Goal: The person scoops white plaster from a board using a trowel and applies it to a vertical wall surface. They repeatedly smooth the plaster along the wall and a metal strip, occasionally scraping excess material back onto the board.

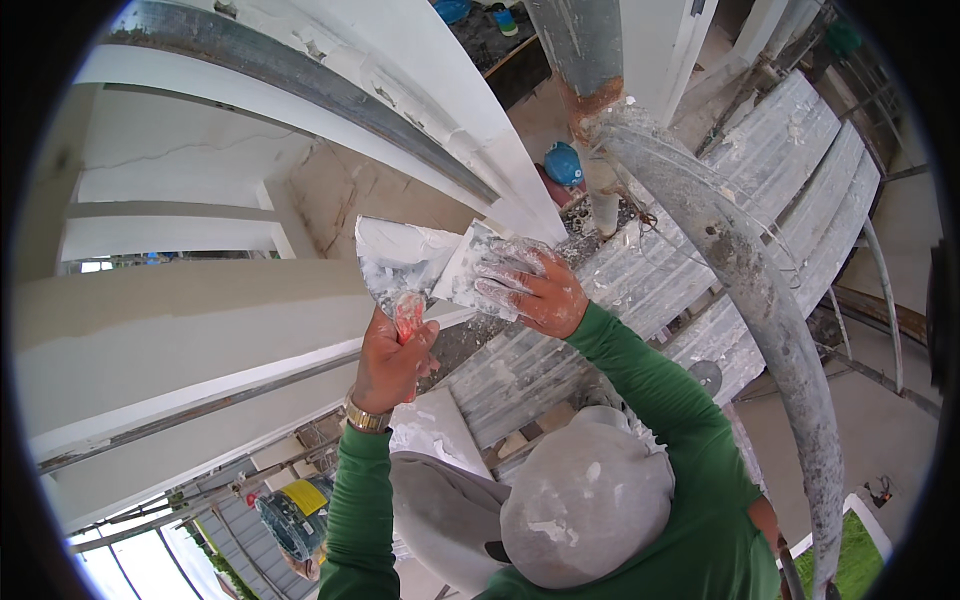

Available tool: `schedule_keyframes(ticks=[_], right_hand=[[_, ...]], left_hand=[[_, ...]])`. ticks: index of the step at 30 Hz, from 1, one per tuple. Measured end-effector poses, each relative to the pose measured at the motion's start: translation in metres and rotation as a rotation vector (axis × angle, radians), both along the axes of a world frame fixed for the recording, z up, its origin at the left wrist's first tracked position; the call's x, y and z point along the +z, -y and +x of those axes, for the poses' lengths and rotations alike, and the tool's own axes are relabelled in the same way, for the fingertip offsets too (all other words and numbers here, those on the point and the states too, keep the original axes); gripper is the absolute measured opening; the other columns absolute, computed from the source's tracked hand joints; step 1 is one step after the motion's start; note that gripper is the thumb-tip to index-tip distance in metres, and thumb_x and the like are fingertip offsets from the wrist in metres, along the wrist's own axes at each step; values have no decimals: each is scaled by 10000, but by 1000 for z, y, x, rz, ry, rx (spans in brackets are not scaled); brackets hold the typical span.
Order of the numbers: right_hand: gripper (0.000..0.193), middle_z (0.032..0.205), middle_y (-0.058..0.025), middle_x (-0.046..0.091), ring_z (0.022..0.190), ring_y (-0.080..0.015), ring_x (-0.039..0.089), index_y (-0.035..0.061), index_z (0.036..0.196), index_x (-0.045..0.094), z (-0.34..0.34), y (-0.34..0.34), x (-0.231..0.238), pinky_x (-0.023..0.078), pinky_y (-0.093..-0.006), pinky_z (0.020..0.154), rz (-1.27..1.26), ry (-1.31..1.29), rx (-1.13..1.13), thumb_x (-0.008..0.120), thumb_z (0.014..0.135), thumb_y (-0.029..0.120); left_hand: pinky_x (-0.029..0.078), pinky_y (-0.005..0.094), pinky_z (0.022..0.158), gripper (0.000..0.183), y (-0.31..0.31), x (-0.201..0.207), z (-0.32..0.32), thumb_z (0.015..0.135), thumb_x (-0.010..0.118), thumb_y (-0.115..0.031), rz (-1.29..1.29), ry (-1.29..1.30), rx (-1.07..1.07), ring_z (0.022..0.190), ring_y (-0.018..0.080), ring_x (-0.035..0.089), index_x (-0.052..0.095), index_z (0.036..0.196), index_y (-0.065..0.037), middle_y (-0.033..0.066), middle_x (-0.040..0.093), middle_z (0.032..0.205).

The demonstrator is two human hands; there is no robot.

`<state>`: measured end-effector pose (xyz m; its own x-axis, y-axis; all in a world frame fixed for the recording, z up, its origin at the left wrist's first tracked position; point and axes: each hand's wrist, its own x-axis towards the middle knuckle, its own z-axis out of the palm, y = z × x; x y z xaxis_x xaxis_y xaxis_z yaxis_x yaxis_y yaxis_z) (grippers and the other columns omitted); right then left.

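My left hand (pixel 393 360), with a metal-banded watch on the wrist, is closed round the red handle of a wide putty knife (pixel 385 280). White putty (pixel 400 240) lies thick along the far part of its blade. My right hand (pixel 540 288), smeared with white, holds a flat scraper blade (pixel 462 268) under its spread fingers. The scraper's left edge meets or overlaps the putty knife's blade; whether they touch is hard to tell. Both tools are above the scaffold planks, beside the pale wall edge. Green sleeves cover both my forearms.
White-spattered metal scaffold planks (pixel 800 150) run toward the far right. A thick curved scaffold pipe (pixel 740 260) crosses on my right. A pale ledge (pixel 200 350) stretches left. A dark bucket (pixel 290 520) with a yellow label hangs or stands lower left. Farther below is a blue helmet (pixel 563 163).
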<state>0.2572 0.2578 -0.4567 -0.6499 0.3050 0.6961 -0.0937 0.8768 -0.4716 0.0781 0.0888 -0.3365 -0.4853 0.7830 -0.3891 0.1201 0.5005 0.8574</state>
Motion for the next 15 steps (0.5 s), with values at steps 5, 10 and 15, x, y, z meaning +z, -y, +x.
schedule_keyframes(ticks=[5, 10, 15], right_hand=[[432, 1292, -75, 573, 1205, -380, 499, 119, 1126, 670, -20, -1, -2, 418, -501, 1013, 74, -59, -62, 644, 695, 106], [496, 1254, -101, 591, 1209, -397, 494, 107, 1121, 670, -29, -10, -12, 404, -519, 1027, -2, -71, 58, 688, 626, 76], [523, 1218, -118, 604, 1188, -386, 510, 94, 1073, 676, -41, -23, -16, 391, -526, 1035, 4, -97, 12, 726, 554, 56]], left_hand=[[499, 296, 526, 498, -12, 18, 13, 885, 600, -118, -175, -214, -41, 527, 124, 551, 343, 1269, 68, 70, 577, 710], [510, 413, 682, 516, -1, 7, -6, 859, 565, -95, -157, -556, -316, 708, 345, 632, 372, 1322, 23, 183, 637, 828], [501, 460, 736, 562, 2, -4, -16, 840, 561, -128, -370, -758, -482, 803, 425, 621, 368, 1353, 1, 251, 636, 884]])
